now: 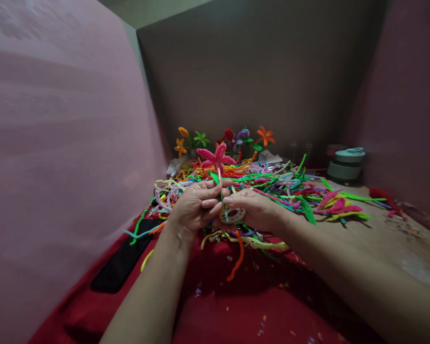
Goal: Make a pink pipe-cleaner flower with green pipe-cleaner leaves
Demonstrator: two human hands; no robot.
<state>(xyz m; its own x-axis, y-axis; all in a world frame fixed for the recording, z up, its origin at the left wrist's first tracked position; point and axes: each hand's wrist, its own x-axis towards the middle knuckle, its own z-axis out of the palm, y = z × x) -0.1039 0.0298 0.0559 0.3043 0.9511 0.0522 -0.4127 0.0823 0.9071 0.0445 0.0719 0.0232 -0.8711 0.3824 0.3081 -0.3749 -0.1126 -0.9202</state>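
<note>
A pink pipe-cleaner flower (218, 157) stands upright between my hands, petals on top, its thin stem running down through my fingers. My left hand (197, 203) is closed, with thumb and fingers pinching the stem. From the right, my right hand (251, 205) has its fingers pressed together on the stem's lower part, close against the left fingertips. A green leaf shows just under the petals. Below the fingers is a pale roll with holes in its core (235, 216), partly hidden by my right hand.
Many coloured pipe cleaners (272, 184) lie piled behind my hands. Finished flowers (265, 135) stand at the back. A lidded container (346, 166) is at the right, a black flat object (120, 267) at the left. Scraps dot the red cloth (215, 315). Walls rise left, right and behind.
</note>
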